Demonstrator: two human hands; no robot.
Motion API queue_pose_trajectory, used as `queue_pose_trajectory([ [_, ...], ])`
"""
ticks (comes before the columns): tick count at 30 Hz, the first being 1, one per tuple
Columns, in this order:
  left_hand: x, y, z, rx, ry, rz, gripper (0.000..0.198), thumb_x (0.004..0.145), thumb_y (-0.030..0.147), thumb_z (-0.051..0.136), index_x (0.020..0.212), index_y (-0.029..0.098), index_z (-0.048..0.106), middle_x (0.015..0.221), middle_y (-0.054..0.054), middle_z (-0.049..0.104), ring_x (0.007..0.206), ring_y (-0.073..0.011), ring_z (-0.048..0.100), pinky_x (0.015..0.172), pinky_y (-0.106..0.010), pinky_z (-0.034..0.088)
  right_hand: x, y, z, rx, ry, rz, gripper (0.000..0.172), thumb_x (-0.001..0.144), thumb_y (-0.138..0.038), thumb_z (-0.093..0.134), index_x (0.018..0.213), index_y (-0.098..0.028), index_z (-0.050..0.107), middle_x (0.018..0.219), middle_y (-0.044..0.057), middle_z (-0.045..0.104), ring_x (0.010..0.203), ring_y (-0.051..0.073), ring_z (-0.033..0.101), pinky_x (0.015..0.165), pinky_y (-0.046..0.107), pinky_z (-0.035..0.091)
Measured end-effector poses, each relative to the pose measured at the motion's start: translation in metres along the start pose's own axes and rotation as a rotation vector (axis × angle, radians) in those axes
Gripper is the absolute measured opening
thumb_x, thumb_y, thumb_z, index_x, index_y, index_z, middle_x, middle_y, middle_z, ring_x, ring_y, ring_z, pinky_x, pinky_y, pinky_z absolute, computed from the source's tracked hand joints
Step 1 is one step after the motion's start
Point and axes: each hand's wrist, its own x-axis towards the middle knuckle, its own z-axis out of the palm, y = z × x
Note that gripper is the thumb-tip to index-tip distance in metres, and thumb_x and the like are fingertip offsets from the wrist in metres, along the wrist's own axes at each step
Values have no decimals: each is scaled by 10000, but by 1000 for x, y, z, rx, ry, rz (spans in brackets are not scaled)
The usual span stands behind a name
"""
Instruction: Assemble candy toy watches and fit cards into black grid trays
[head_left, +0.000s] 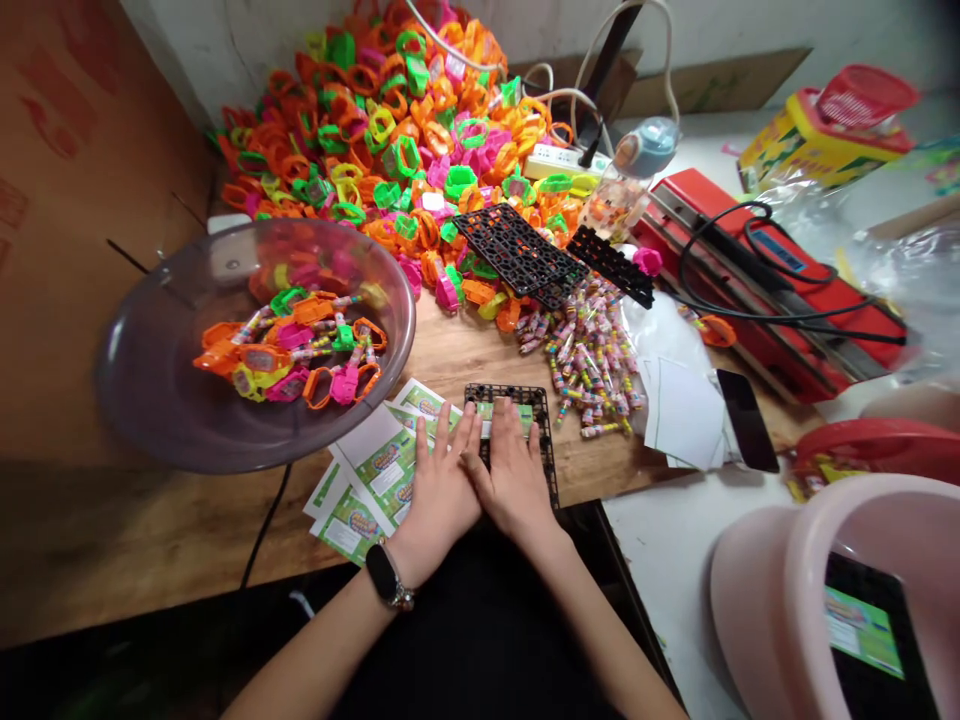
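Both hands lie flat, side by side, near the table's front edge. My right hand (516,480) rests with straight fingers on a green printed card (489,412) set in a black plastic grid tray (546,400), covering much of both. Fingers stretched, my left hand (442,485) lies over the tray's left side and the edge of a spread of green and white printed cards (375,470). The hands touch near the thumbs. Neither holds anything. Left of the cards stands a translucent purple basin (150,390) with toy watches (300,345) and candy-filled tubes inside.
A big heap of colourful toy watches (420,130) fills the back. Black grid trays (517,250) lie on it, above a pile of candy tubes (596,350). Rightward are white cards (682,415), a phone (746,420), a red sealing machine (787,270) and a pink tub (757,580).
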Motion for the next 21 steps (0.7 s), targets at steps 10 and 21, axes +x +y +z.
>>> queue_pose_trajectory([
  [10, -30, -10, -4, 108, 294, -136, 648, 909, 431, 456, 1397, 7, 407, 1436, -215, 457, 1322, -355, 409, 1084, -539, 328, 5, 10, 14, 69, 253, -18, 798, 950, -586, 236, 1523, -71, 29, 1559, 240, 174, 1459, 324, 125, 1124, 579, 228],
  [21, -75, -100, 11, 349, 650, -434, 704, 952, 524, 216, 1161, -38, 584, 1038, -279, 643, 882, -387, 621, 604, -411, 470, 145, 19, -97, -16, 645, -251, 807, 901, -415, 498, 1523, -107, 86, 1512, 207, 318, 1410, 348, 264, 1083, 523, 319],
])
